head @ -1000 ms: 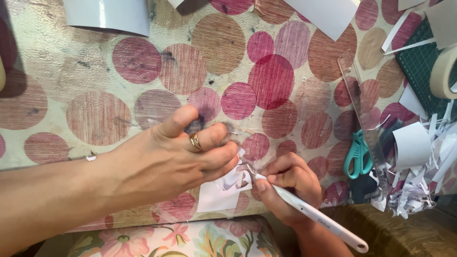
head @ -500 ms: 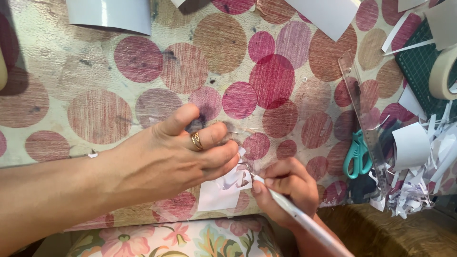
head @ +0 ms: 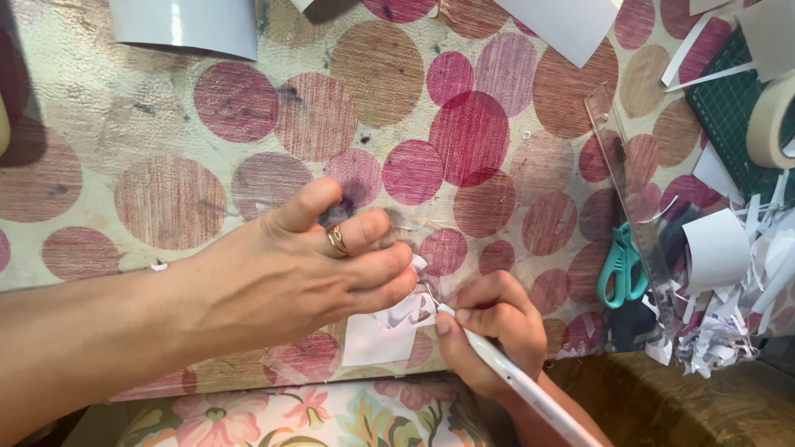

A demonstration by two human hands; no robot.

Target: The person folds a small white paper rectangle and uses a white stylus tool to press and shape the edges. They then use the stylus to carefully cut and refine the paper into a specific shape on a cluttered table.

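My left hand, a gold ring on one finger, lies across the near edge of a table covered in a cloth with red and brown circles. Its fingertips press down a small white paper piece. My right hand grips a white pen-shaped craft knife, its tip touching the paper right beside my left fingertips. Part of the paper is hidden under my left hand.
A clear ruler lies at the right, with teal-handled scissors under it. White paper scraps are piled at the right edge, next to a green cutting mat and a tape roll. White sheets lie at the far edge.
My right hand has shifted slightly, and the knife handle now points more steeply down toward me. My left hand keeps its place on the paper.
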